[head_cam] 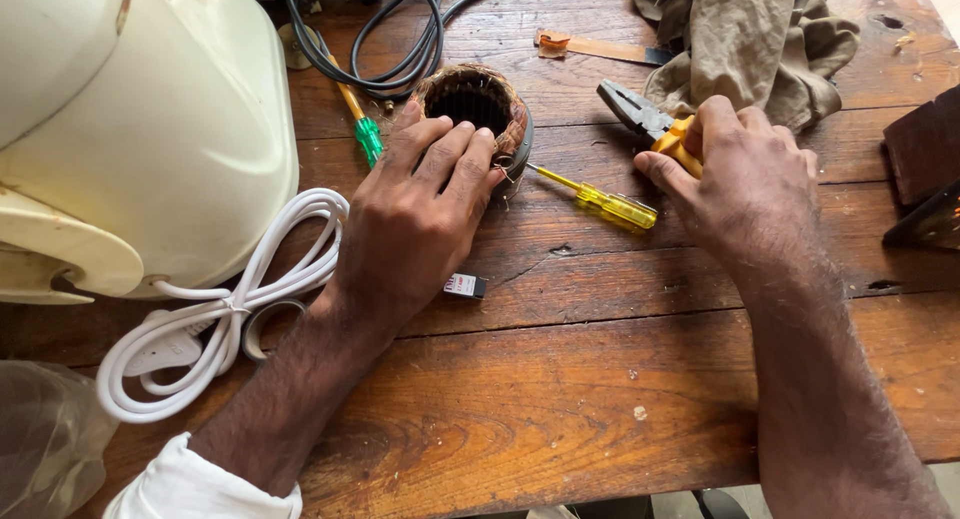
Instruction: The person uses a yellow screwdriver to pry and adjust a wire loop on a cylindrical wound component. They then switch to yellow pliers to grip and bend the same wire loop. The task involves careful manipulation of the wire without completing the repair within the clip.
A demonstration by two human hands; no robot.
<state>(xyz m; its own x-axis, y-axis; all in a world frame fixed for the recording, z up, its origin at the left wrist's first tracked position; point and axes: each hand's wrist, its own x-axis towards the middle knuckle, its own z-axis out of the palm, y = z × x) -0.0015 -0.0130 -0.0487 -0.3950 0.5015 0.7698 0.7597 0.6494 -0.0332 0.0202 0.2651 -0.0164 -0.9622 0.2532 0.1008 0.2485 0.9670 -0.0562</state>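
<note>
The left hand (pixel 415 214) lies palm down, fingers together and curled at the tips, pointing toward one o'clock. The right hand (pixel 745 179) is closed in a fist-like grip, knuckles up, its bare forearm running back toward five o'clock.

Repair workshop: worn wooden surface (pixel 560 399) bearing pliers (pixel 640 119), two screwdrivers (pixel 605 201), wound motor stator (pixel 478 107), black cable (pixel 400 49), white power cord (pixel 230 309), cream appliance housing (pixel 140 129), rag (pixel 750 39).

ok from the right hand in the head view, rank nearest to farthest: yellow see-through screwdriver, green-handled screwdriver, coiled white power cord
From the right hand:
1. Yellow see-through screwdriver, just to its left on the wooden table.
2. Green-handled screwdriver, beyond the left hand, by the black cable.
3. Coiled white power cord, far left, beside the cream housing.
</note>
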